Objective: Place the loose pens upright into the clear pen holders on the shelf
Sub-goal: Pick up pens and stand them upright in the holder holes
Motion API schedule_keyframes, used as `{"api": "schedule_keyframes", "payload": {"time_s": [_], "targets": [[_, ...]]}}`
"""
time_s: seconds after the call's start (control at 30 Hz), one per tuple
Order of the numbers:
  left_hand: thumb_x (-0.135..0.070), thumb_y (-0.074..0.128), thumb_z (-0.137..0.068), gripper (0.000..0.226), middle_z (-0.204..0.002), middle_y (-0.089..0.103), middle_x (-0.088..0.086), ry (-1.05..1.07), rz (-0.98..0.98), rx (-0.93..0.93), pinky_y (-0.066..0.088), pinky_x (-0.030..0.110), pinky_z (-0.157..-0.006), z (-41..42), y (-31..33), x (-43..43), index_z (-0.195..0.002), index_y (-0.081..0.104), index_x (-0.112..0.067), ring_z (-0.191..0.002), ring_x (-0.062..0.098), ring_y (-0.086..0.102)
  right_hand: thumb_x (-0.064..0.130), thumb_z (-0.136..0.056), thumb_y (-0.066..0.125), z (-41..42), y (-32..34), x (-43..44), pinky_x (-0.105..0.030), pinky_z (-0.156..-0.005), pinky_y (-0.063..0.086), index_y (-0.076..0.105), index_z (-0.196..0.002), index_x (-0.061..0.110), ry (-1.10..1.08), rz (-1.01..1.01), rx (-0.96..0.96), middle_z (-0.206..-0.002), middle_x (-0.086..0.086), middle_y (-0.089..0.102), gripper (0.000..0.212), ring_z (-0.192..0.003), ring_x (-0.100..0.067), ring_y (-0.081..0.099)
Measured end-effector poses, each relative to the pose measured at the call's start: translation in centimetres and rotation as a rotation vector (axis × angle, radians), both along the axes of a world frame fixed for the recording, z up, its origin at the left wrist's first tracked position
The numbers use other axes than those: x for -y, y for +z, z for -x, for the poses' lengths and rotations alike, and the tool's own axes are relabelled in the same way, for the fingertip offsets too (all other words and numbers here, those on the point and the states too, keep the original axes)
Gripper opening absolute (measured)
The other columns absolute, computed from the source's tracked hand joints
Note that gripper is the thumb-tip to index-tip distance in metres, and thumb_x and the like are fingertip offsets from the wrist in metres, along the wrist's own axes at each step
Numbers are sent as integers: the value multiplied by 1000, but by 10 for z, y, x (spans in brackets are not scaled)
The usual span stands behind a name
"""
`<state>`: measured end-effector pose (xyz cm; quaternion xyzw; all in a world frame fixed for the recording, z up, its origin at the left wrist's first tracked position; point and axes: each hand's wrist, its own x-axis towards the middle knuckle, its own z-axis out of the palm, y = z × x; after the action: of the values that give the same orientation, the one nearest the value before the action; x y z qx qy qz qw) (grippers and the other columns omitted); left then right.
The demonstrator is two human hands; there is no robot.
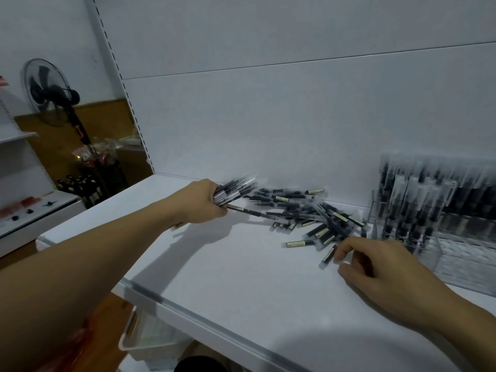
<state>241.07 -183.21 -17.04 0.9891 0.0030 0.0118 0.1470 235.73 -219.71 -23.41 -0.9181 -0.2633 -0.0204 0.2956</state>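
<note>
Your loose pens (pixel 303 213), dark-barrelled with clear caps, lay flat in a scattered heap on the shelf (pixel 241 264); a bundle (pixel 236 191) sat in your left grip (pixel 204 202). At right, clear pen holders (pixel 440 210) held pens upright.

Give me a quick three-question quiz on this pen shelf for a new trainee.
1. True or false: the left hand grips a bundle of pens.
2. Where on the shelf does the clear pen holder stand? A left end; B right end; C front edge, middle.
3. Fill in: the loose pens lie flat in a pile, while those in the holder stand ____.
Key: 1 true; 2 B; 3 upright.
</note>
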Motion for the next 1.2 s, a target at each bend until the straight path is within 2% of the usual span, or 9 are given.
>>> {"api": "schedule_keyframes", "payload": {"time_s": [0.17, 0.33, 0.43, 0.6, 0.77, 0.93, 1.0, 1.1, 1.2], "targets": [[-23, 70, -85, 27, -56, 45, -3, -86, 218, -12, 34, 28, -49, 8, 13, 9, -82, 54, -1, -48, 15, 40, 24, -96, 67, 0, 1, -6, -20, -54, 40, 65, -91, 39, -28, -132, 25, -61, 5, 59, 16, -53, -9, 51], [-15, 68, -87, 23, -61, 40, 4, -127, 387, -74, 29, 27, -45, 13, 20, 20, -79, 49, -5, -49, 20, 33, 24, -95, 67, 0, -2, -11, -22, -54, 40, 64, -91, 40, -14, -108, 14, -65, 2, 61, 17, -58, -16, 54], [-16, 70, -88, 19, -62, 44, 5, -126, 474, -103, 33, 29, -47, 11, 20, 23, -83, 54, -9, -49, 20, 37, 23, -95, 67, -1, -3, -9, -22, -54, 39, 65, -92, 39, -16, -109, 6, -65, -1, 60, 17, -60, -19, 53], [-24, 75, -88, 24, -62, 49, 4, -134, 535, -162, 36, 30, -49, 7, 19, 29, -79, 55, -13, -50, 18, 40, 23, -95, 68, -4, -4, -10, -21, -54, 40, 66, -91, 39, -20, -105, -7, -62, 1, 59, 17, -55, -13, 51], [-13, 69, -89, 24, -62, 49, 6, -114, 509, -149, 36, 29, -47, 4, 14, 31, -75, 50, -13, -46, 16, 41, 23, -95, 68, -4, -3, -11, -21, -55, 40, 66, -90, 38, -23, -99, -5, -62, 2, 59, 16, -56, -12, 51], [-16, 70, -91, 23, -65, 47, 7, -146, 547, -146, 35, 30, -47, 6, 15, 36, -79, 51, -11, -48, 18, 40, 22, -95, 68, -3, -4, -13, -20, -56, 41, 66, -90, 38, -17, -117, 8, -63, 2, 60, 17, -56, -12, 52], [-17, 71, -92, 23, -60, 45, 4, -195, 674, -92, 37, 30, -48, 9, 11, 49, -80, 52, -10, -49, 18, 40, 19, -95, 69, -2, -2, -15, -20, -54, 40, 67, -87, 36, -30, -206, 48, -63, -1, 58, 19, -57, -16, 51], [-12, 67, -94, 16, -57, 44, 1, -294, 1025, 6, 40, 30, -51, 14, 1, 85, -84, 55, -9, -49, 17, 40, 14, -93, 69, -2, 4, -14, -21, -52, 36, 70, -82, 32, -87, -362, 122, -62, -4, 56, 21, -57, -22, 50], [-9, 64, -96, 18, -59, 41, 3, -385, 1310, 89, 41, 30, -51, 15, -14, 128, -82, 52, -12, -48, 18, 39, 8, -91, 71, -5, 10, -7, -27, -52, 40, 71, -84, 30, -150, -451, 244, -62, 1, 55, 23, -54, -18, 50]]}}
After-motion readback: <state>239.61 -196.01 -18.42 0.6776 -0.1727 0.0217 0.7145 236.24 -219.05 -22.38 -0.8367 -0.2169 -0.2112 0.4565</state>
